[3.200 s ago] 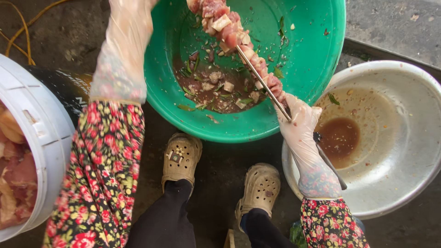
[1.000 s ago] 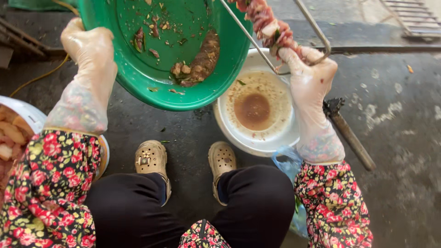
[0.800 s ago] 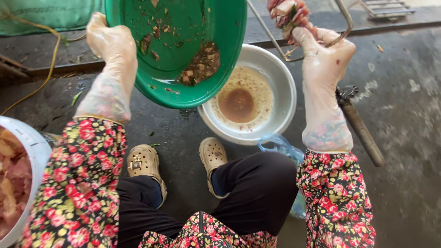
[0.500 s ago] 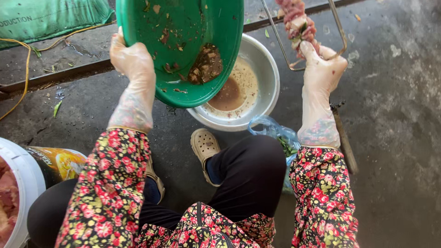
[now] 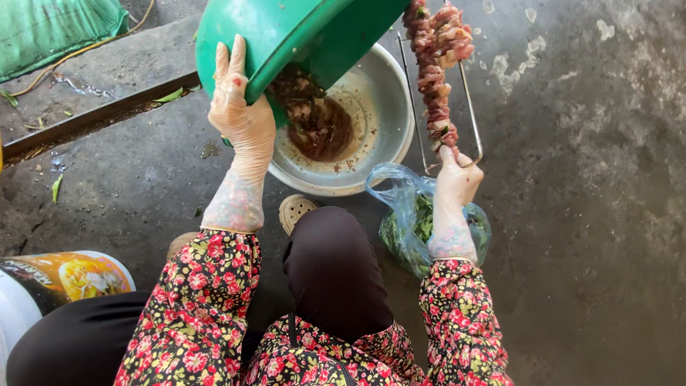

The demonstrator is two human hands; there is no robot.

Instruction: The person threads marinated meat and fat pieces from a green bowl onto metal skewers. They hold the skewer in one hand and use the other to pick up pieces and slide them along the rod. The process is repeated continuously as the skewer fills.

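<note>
My left hand [image 5: 241, 114], in a clear plastic glove, grips the rim of a green plastic basin [image 5: 286, 36] and holds it tipped steeply over a metal bowl [image 5: 389, 121]. Dark marinade with meat scraps [image 5: 314, 125] runs from the basin into the bowl. My right hand [image 5: 457, 182], also gloved, is closed around the lower end of a metal skewer frame [image 5: 471, 121] loaded with raw meat pieces [image 5: 434, 64], held upright to the right of the bowl.
A clear plastic bag of green herbs [image 5: 414, 229] lies on the concrete floor under my right forearm. A white bucket with a printed label [image 5: 50, 286] stands at the lower left. A green sack [image 5: 50, 28] lies at the top left beside a metal rail.
The green basin has been tilted much further, and marinade now pours into the metal bowl. The view has shifted left; the skewer of meat stays raised in my right hand.
</note>
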